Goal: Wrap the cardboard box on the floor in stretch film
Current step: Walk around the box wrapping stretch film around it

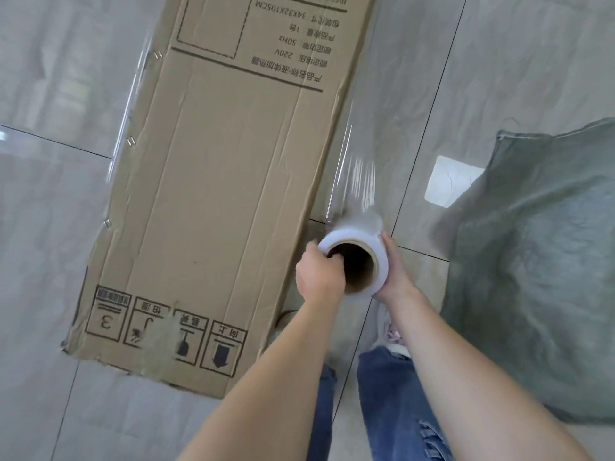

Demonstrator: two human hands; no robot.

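Both forearms reach forward from the bottom of the view, over blue jeans (386,404) and a pale shoe (391,337), to a roll (357,261) of stretch film held end-on toward the camera. Left hand (317,277) has its fingers hooked into the open cardboard core, curled over the rim. Right hand (396,271) cups the outer side of the roll, fingers wrapped behind it. So both hands are gripping the roll.

From the roll a clear sheet of film (352,174) runs up and away along the right edge of the box (226,181), glinting where it is pulled taut. More film shows as shiny streaks along the box's left edge, so some wrap looks to be on already. The box lies flat on the tiled floor (50,211), long and narrow, creased and scuffed at its near corner, just left of the roll. A grey-green sack (539,261) lies to the right, apart from the box.

The film will likely be thin, clingy and easily torn or bunched, so steady tension matters. The core makes a good hold, letting the roll spin on the fingers. The box looks stiff but worn; lifting one end by its edges would probably let the roll pass beneath.
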